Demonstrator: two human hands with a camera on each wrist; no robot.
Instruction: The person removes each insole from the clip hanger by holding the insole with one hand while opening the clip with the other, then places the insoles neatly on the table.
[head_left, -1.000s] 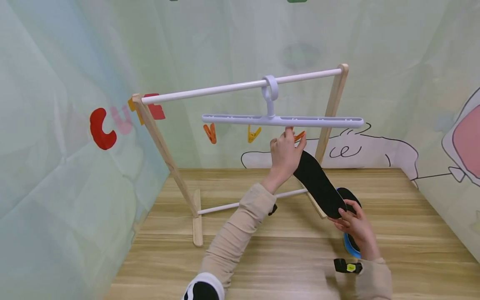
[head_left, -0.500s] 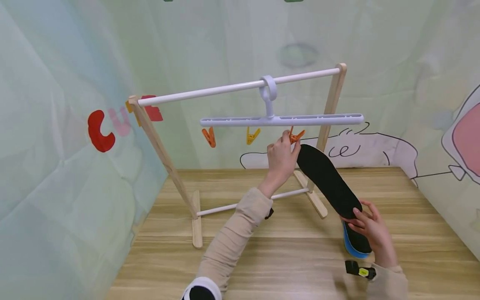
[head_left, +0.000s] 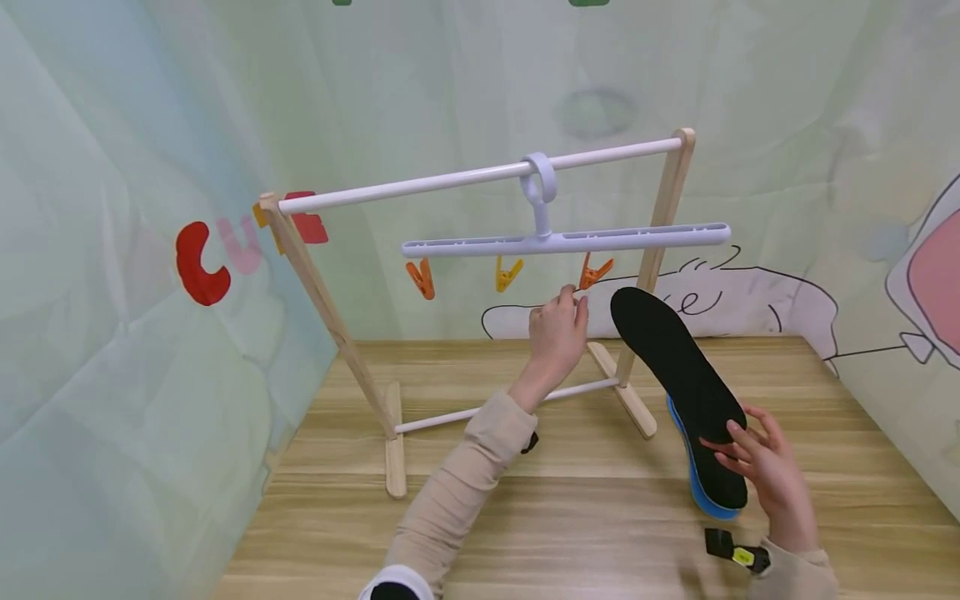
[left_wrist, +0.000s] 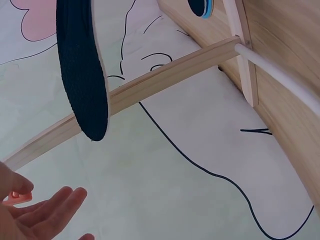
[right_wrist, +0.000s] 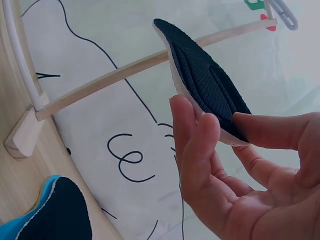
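Note:
My right hand (head_left: 776,471) pinches one end of a black insole (head_left: 667,346) between thumb and fingers. The insole slants up and left, its far end short of an orange clip (head_left: 595,273). Just below and left of that clip is my left hand (head_left: 558,325), holding nothing. In the left wrist view, the fingers (left_wrist: 60,210) are extended and part of the clip shows behind the thumb. A second insole (head_left: 708,502), black with a blue underside, lies on the table, partly covered by the held one. The clip hangs from a pale lilac hanger (head_left: 622,241).
The hanger hooks over the white rod (head_left: 420,186) of a wooden-legged rack. Another orange clip (head_left: 422,279) and a yellow clip (head_left: 507,275) hang further left. Behind the wooden table (head_left: 525,533) is a printed cloth backdrop.
My left hand has let go of the right-hand orange clip and drawn down and left. My right hand has carried the insole right, away from the clip.

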